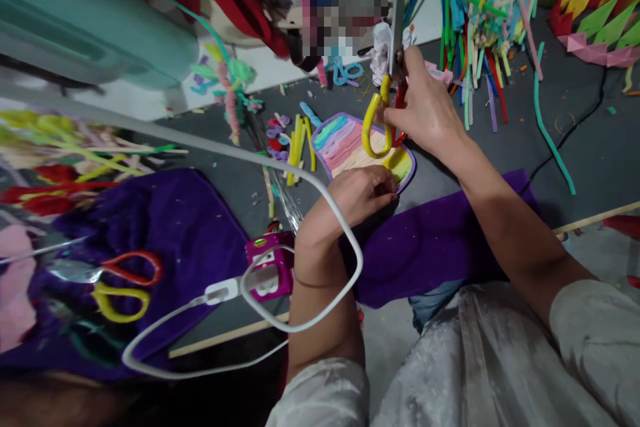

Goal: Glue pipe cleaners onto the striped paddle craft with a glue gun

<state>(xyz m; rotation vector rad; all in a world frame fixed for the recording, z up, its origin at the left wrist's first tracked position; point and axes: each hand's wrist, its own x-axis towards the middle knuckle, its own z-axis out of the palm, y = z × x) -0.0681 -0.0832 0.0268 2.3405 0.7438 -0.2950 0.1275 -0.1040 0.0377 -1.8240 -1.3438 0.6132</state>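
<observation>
My right hand (425, 107) grips a pair of scissors (376, 123) by the yellow and red handles, with the blades pointing up and away from me. Below the handles lies a flat piece of striped pipe cleaners (345, 147) in blue, pink, peach and yellow, edged in purple. My left hand (363, 192) rests over its near edge, thumb and fingers drawn together; what they pinch is hidden. Short yellow pipe cleaner lengths (297, 150) lie to its left, beside small purple and red coils (278, 137). Purple cloth (415, 253) hangs over the table edge near me.
A white cable (280, 163) loops across my left forearm to a magenta box (270, 263). Another pair of scissors (127, 280) lies on purple cloth at left. Bundled pipe cleaners (480, 33) and a paper crown (600, 20) stand back right. A person sits opposite.
</observation>
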